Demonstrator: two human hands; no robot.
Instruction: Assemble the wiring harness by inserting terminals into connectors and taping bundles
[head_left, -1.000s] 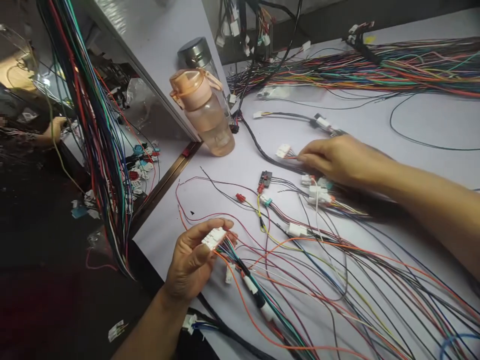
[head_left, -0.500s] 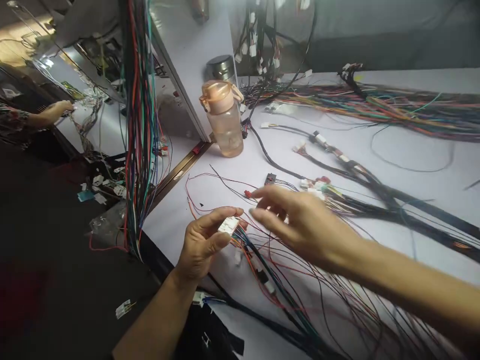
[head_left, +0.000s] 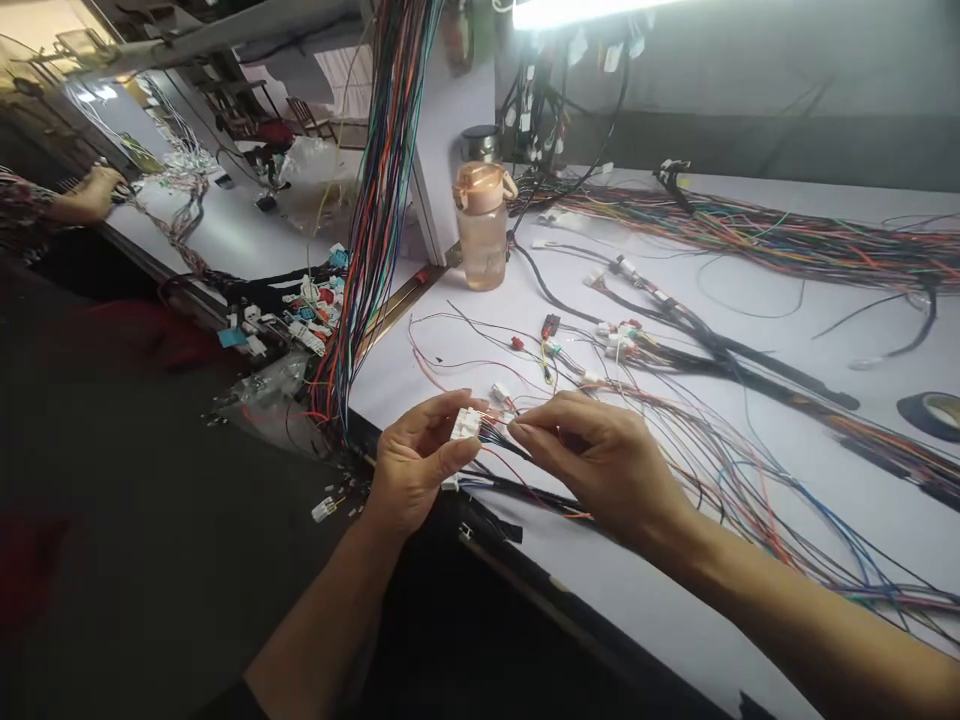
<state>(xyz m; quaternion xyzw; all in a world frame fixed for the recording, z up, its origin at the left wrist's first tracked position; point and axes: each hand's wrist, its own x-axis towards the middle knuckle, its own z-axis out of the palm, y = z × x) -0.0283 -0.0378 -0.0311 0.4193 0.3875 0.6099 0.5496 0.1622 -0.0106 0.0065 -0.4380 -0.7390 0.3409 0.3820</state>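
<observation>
Between the thumb and fingers of my left hand (head_left: 411, 462) is a white connector housing (head_left: 466, 424), close to the table's front edge. Several thin wires (head_left: 495, 434) run out of its right side, toward my right hand (head_left: 600, 445). Thumb and forefinger of that hand are pinched together on a thin reddish wire (head_left: 491, 416) just behind the housing. Whether the wire's tip sits inside the housing is too small to tell. Beyond my hands lie a small white connector (head_left: 500, 393), a red connector (head_left: 517, 343) and a black connector (head_left: 551, 325).
A peach-lidded bottle (head_left: 482, 235) stands by the upright panel. A thick wire bundle (head_left: 390, 170) hangs at the table's left corner. Black-wrapped harnesses (head_left: 690, 330) and loose wires cover the right side, with a tape roll (head_left: 934, 414). At far left is another person's hand (head_left: 94, 193).
My right hand, apart and loosely open before, has come down beside the white connector housing and now pinches a wire. My left hand still holds the housing. The view has shifted.
</observation>
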